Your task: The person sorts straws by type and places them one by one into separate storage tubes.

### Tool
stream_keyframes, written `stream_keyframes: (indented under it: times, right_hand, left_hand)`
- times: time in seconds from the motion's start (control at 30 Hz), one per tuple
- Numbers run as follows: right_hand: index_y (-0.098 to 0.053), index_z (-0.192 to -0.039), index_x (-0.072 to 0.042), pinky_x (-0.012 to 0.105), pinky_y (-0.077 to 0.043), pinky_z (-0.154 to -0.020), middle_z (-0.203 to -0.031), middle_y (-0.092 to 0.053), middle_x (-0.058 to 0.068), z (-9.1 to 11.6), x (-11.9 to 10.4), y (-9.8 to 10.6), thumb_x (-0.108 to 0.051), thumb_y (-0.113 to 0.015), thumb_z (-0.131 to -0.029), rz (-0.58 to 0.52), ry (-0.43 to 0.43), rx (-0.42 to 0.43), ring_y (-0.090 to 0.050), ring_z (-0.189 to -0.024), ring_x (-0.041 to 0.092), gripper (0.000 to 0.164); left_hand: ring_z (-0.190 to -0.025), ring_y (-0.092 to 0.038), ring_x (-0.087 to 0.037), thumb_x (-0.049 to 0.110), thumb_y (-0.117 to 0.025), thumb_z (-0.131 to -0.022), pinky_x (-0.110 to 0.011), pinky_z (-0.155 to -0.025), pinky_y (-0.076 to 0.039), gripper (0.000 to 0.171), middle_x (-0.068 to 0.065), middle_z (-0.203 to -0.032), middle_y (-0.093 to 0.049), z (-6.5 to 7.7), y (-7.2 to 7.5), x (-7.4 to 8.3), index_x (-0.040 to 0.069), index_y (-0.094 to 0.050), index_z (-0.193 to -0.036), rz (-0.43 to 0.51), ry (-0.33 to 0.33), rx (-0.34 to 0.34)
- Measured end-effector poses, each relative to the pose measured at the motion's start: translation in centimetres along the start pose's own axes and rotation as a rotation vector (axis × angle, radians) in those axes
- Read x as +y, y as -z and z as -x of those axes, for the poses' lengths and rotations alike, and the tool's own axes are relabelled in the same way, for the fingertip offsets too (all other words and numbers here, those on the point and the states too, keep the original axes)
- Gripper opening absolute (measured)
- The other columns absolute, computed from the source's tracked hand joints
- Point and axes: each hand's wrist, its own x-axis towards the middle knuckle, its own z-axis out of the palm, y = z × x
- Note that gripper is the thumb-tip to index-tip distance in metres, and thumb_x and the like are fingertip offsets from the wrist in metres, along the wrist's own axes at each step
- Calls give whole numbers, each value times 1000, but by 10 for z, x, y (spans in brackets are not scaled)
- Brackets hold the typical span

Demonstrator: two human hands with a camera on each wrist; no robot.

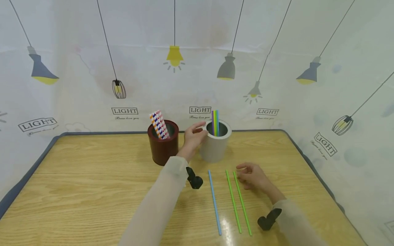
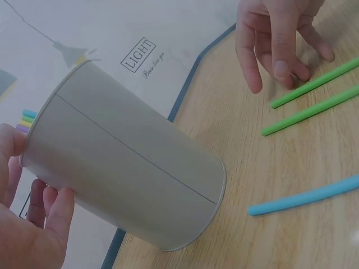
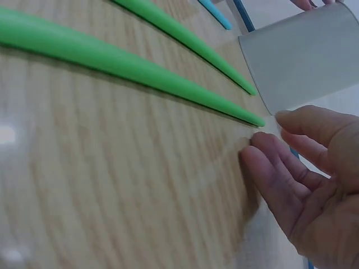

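Observation:
A grey cup stands upright with several coloured straws leaning inside it. My left hand is at the left side of its rim, fingers loosely extended and gripping nothing; whether they touch the rim I cannot tell. On the table, my right hand hovers by the upper end of the rightmost green straw, with relaxed fingers around no object. A second green straw lies just left of it, and a blue straw farther left. In the right wrist view the right fingertips appear apart from the green straw.
Left of the grey cup is a dark red cup holding several patterned straws. Both cups stand near the back edge of the wood-grain table. Behind it hangs a white backdrop printed with lamps.

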Motion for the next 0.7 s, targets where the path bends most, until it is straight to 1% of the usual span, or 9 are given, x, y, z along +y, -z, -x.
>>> stream_keyframes:
  times: [0.13,0.37,0.5,0.57,0.7]
  right_hand:
    - [-53,-117,6,35,-54,-56,-92,-55,14,3,2,-6,-5,-61,-86,17,6,47,-56,-73,18,34]
    - [-54,-114,9,26,-50,-51,-89,-57,12,4,8,-12,-8,-63,-85,17,50,48,-54,-67,16,35]
    - [-53,-114,10,24,-48,-50,-88,-56,13,4,9,-14,-6,-65,-84,7,59,44,-53,-65,16,36]
    - [-54,-113,9,24,-48,-51,-89,-55,13,5,9,-14,-6,-66,-83,21,59,45,-53,-67,17,36]
    - [-56,-112,7,25,-48,-54,-91,-53,13,4,9,-15,-7,-68,-81,85,73,54,-53,-71,18,36]
  left_hand:
    - [-102,-50,-22,8,-66,-78,-32,-82,-49,38,-10,-114,-52,-2,0,-1,16,-65,-115,-2,-3,-2]
    - [-103,-50,-22,8,-67,-78,-33,-82,-48,38,-11,-116,-52,-4,-1,-2,17,-65,-114,-10,-5,3]
    - [-104,-49,-21,8,-67,-78,-33,-83,-48,37,-12,-118,-52,-4,-1,-3,16,-65,-114,-15,-13,9]
    - [-105,-49,-21,8,-67,-78,-32,-83,-48,37,-11,-117,-53,-3,-1,-3,16,-65,-114,-15,-15,11]
    - [-103,-50,-21,7,-66,-78,-32,-83,-48,38,-9,-115,-53,-3,-2,-3,17,-65,-115,-16,-11,13]
